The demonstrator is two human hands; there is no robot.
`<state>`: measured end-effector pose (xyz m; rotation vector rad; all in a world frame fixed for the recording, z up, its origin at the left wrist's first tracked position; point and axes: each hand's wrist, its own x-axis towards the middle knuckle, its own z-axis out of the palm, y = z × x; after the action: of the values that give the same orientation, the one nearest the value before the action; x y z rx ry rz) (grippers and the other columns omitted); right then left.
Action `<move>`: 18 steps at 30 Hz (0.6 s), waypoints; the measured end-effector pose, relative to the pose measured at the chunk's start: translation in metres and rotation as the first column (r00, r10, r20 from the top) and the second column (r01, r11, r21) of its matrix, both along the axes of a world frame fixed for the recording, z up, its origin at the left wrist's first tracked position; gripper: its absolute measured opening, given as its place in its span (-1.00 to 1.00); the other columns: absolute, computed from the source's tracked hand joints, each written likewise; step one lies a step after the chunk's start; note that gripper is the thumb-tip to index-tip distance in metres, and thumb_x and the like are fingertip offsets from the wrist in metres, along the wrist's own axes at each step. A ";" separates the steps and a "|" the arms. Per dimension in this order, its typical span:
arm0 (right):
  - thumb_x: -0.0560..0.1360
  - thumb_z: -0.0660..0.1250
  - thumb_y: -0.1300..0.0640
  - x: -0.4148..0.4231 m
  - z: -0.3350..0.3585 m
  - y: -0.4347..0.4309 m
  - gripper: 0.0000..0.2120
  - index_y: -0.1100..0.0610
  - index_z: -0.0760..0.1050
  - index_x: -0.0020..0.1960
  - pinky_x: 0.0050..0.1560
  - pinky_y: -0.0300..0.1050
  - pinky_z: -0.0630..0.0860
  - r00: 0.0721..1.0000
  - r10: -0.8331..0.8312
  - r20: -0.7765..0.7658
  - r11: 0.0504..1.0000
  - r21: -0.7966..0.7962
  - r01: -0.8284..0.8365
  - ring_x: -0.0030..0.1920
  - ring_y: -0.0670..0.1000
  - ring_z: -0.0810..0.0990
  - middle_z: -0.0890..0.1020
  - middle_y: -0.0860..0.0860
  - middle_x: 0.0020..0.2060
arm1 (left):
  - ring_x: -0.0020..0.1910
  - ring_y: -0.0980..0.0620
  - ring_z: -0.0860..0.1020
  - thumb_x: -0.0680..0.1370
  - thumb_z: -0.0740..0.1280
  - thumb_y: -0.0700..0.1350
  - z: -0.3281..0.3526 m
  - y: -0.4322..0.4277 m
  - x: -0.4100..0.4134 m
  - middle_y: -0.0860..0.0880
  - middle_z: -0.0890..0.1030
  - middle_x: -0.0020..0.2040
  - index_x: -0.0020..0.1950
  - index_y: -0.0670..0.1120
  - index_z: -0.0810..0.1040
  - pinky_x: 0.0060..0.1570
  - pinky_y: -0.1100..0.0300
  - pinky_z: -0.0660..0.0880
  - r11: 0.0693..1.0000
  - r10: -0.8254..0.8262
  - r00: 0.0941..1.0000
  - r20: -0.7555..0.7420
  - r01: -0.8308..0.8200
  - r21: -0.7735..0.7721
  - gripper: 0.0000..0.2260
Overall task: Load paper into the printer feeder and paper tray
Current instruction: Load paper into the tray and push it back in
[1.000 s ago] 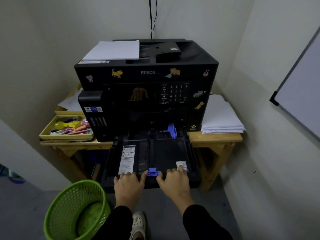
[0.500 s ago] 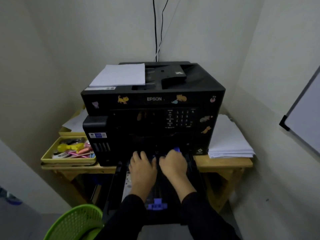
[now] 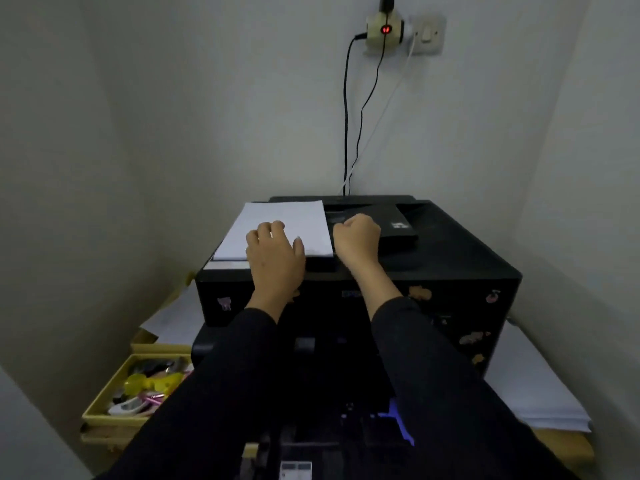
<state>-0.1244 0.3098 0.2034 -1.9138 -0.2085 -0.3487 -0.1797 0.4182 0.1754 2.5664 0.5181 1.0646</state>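
Head view: both hands up on top of black printer (image 3: 433, 258), arms in black sleeves reaching fwd over its front. Left hand (image 3: 275, 258) lies palm-down on near edge of small paper stack (image 3: 277, 226) sitting on printer's top left; fingers (image 3: 268, 230) loosely spread, resting flat on the sheets, thumb out to the right touching the paper, not gripping anything. Right hand (image 3: 356, 242) just right of that stack, on the black feeder flap (image 3: 391, 223); fingers curled in, nearly a fist, and can't tell if they pinch anything. Printer front has animal stickers. Below the arms, pulled-out paper tray (image 3: 311, 455) w/ blue guide tab (image 3: 398, 422) shows at bottom, mostly hidden by sleeves; can't tell what's in it. Bigger pile of white sheets (image 3: 533, 386) lies on wooden table (image 3: 561, 445) right of printer. Left of printer: yellow tray (image 3: 104, 403) w/ pens, a yellow item and small bits, more loose sheets behind it. On back wall, socket adapter w/ red light (image 3: 385, 29) beside a white switch; black and white cables drop from it to behind the printer.
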 end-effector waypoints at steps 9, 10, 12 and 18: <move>0.50 0.19 0.30 0.086 -0.006 0.041 -0.74 0.34 0.48 0.15 -0.14 -0.11 0.47 0.927 0.014 -0.374 0.999 -0.039 -0.030 -0.03 0.17 0.56 0.55 0.22 0.11 | 0.23 -0.17 0.37 0.51 0.15 -0.07 0.017 0.047 0.059 -0.13 0.45 0.22 0.19 -0.16 0.46 0.19 0.01 0.28 0.999 0.037 0.876 -0.482 -0.042 0.000 -0.69; 0.49 0.20 0.30 0.093 -0.004 0.043 -0.76 0.32 0.50 0.13 -0.12 -0.09 0.49 0.916 0.026 -0.401 0.999 -0.031 -0.042 0.00 0.18 0.57 0.55 0.22 0.11 | 0.24 -0.16 0.36 0.50 0.16 -0.06 0.019 0.049 0.062 -0.12 0.45 0.23 0.21 -0.15 0.46 0.20 0.00 0.27 0.999 0.038 0.870 -0.491 -0.049 -0.009 -0.67; 0.47 0.24 0.30 0.104 0.001 0.049 -0.84 0.28 0.50 0.04 -0.02 -0.07 0.52 0.876 0.077 -0.475 0.995 -0.014 -0.095 0.05 0.18 0.57 0.54 0.22 0.09 | 0.28 -0.16 0.35 0.48 0.17 -0.04 0.024 0.051 0.069 -0.11 0.44 0.27 0.25 -0.13 0.44 0.22 -0.01 0.27 0.998 0.042 0.854 -0.518 -0.059 -0.017 -0.62; 0.57 0.20 0.27 0.114 0.022 0.065 -0.66 0.34 0.36 0.32 0.18 0.00 0.45 0.807 0.133 -0.576 0.945 -0.173 -0.279 0.26 0.19 0.48 0.49 0.23 0.28 | 0.30 -0.13 0.35 0.47 0.18 0.06 0.034 0.054 0.081 -0.10 0.44 0.29 0.29 -0.10 0.42 0.22 0.00 0.29 0.993 0.044 0.804 -0.593 -0.099 -0.060 -0.56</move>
<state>-0.0105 0.3744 0.2255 -2.1303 -0.0684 0.4145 -0.0984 0.4727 0.2099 2.7871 0.7917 0.2119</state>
